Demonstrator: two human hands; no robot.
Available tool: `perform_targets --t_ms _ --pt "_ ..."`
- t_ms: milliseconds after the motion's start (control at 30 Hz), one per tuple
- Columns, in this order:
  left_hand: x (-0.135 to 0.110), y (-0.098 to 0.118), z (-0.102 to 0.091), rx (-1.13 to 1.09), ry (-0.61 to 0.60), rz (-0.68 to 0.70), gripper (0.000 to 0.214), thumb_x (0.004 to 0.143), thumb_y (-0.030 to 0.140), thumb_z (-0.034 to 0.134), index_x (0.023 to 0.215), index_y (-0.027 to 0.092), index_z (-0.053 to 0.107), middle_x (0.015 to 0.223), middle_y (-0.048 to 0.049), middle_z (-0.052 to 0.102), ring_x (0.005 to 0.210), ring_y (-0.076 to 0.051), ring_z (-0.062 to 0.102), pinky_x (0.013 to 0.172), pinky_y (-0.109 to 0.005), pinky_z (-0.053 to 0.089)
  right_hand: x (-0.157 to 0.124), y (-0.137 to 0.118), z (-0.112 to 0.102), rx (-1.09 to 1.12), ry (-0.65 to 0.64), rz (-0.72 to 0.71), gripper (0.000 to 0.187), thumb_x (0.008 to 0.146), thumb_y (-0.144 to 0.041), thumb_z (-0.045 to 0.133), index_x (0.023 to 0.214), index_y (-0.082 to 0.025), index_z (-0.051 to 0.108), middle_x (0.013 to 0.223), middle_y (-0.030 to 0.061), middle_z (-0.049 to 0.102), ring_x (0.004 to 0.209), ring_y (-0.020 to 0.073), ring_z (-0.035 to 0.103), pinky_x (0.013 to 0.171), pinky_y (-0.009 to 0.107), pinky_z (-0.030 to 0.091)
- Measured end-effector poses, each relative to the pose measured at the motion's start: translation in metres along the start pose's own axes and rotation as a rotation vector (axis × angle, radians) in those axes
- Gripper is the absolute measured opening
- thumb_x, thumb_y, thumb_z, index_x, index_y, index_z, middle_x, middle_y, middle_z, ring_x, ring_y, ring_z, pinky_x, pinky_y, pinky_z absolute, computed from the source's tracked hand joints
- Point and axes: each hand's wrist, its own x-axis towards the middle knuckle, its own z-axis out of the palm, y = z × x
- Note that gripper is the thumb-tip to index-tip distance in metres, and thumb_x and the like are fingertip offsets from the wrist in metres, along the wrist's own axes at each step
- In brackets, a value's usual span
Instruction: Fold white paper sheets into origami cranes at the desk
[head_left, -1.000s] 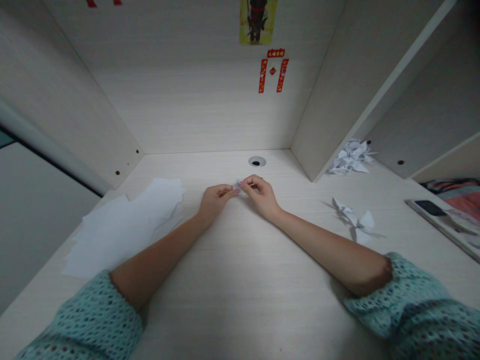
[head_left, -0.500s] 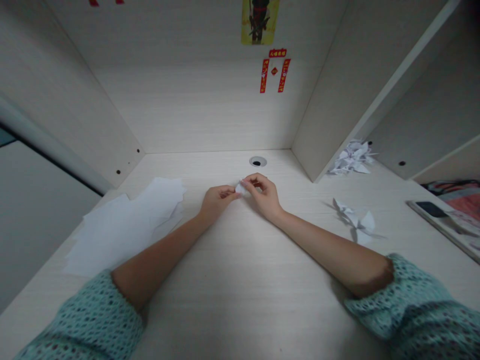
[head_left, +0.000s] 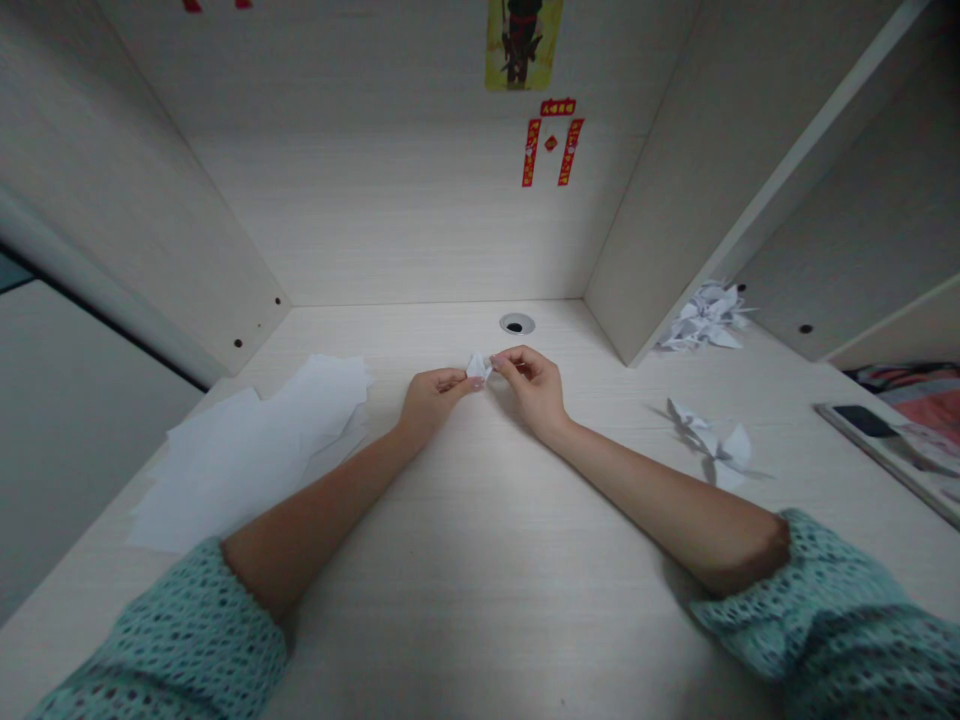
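Note:
A small folded piece of white paper is pinched between both hands just above the pale wooden desk, near its back. My left hand grips the paper's left side with closed fingers. On the paper's right side my right hand pinches it with thumb and fingertips. Both forearms reach forward from teal knitted sleeves at the bottom of the view.
A loose stack of white paper sheets lies at the left. Folded paper cranes sit at the right, with a pile of several more on the shelf behind. A cable hole is at the back. A phone rests on a book far right.
The folded paper has turned and lifted a little between the fingertips, showing more of its white face. Both hands have stayed in nearly the same place.

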Motion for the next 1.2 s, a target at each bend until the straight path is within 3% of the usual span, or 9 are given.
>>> perform_targets --t_ms 367,667,1200 --pt "-0.0016 0.0021 0.0017 -0.042 0.05 0.034 0.03 0.064 0.044 0.072 0.072 0.015 0.07 0.068 0.0001 0.064 0.063 -0.012 0.055 0.061 -0.023 0.04 0.0006 0.0028 0.0017 0.027 0.007 0.006 0.019 0.077 -0.039 0.062 0.072 -0.021 0.061 0.07 0.0 0.062 0.068 0.015 0.054 0.068 0.028 0.041" --pt "-0.001 0.0037 -0.0004 -0.098 0.029 0.053 0.033 0.063 0.047 0.071 0.067 0.014 0.069 0.067 -0.0005 0.065 0.066 -0.014 0.056 0.065 -0.024 0.041 0.0004 0.0014 0.0019 -0.031 -0.207 -0.032 0.017 0.076 -0.038 0.063 0.078 -0.02 0.061 0.076 0.0001 0.061 0.073 0.0144 0.056 0.07 0.028 0.042" --pt "0.0002 0.0043 -0.0015 -0.121 0.017 -0.022 0.036 0.06 0.05 0.074 0.07 0.016 0.071 0.074 -0.0022 0.07 0.07 -0.015 0.06 0.068 -0.024 0.043 -0.0007 0.0047 0.0027 -0.005 -0.095 0.07 0.02 0.074 -0.039 0.065 0.072 -0.019 0.07 0.074 0.0033 0.07 0.07 0.0176 0.061 0.066 0.03 0.045"
